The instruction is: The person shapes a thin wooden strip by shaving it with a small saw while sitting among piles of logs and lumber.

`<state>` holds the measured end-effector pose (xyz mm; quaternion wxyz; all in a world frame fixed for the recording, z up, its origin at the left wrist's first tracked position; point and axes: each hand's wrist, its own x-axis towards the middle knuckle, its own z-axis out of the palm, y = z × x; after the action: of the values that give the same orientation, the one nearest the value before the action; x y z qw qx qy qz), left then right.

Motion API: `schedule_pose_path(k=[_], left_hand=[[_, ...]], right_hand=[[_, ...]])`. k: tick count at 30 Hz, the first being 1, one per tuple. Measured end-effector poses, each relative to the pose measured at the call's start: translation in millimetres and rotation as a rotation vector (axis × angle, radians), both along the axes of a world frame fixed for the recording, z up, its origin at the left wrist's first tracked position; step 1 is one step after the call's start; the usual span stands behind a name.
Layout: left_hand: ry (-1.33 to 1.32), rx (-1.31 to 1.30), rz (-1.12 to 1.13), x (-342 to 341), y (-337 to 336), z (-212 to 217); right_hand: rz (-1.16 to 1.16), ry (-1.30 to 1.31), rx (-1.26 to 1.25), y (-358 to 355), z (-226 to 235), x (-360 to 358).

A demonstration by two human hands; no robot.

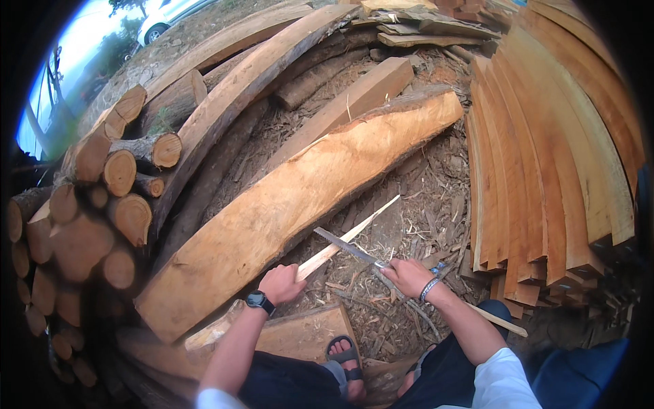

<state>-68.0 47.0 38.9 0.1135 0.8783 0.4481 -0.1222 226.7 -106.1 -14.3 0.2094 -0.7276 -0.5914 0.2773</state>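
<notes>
saw across a pointed strip, no cut through it yet

the pale wooden strip (356,232) is held out over the ground (415,215), just off the lower long edge of the big slab (306,187), about midway between that slab's ends. the fingers of the left hand (283,284) are wrapped round its broad near end; the far end narrows to a sharp tip that points away from the person, up and to the right.

the fingers of the right hand (410,278) are clenched round the handle of a hand saw (354,251), whose blade crosses the strip partway along. whether the teeth bite or merely rest there i cannot tell.

as for progress, the strip already has its long taper, and it runs on in one piece either side of the blade — no kerf can be made out. i'd judge the sawing to be at its start at most, with the whole thickness left to get through. a second pale strip (503,320) shows beside the right forearm — what bears it is hidden.
</notes>
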Motion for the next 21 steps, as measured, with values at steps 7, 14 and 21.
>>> schedule_pose_path(k=[7, 14, 21], left_hand=[[0.021, 0.036, -0.018, -1.3, 0.6, 3.8], [0.0, 0.026, -0.044, -2.5, 1.0, -1.9], [-0.01, -0.007, -0.035, -3.8, 1.2, -5.4]], right_hand=[[-0.095, -0.024, -0.003, 7.5, -10.4, 22.7], [-0.067, 0.057, -0.099, 10.7, -8.7, 35.7], [-0.07, 0.014, -0.02, 4.6, -18.8, 21.7]])
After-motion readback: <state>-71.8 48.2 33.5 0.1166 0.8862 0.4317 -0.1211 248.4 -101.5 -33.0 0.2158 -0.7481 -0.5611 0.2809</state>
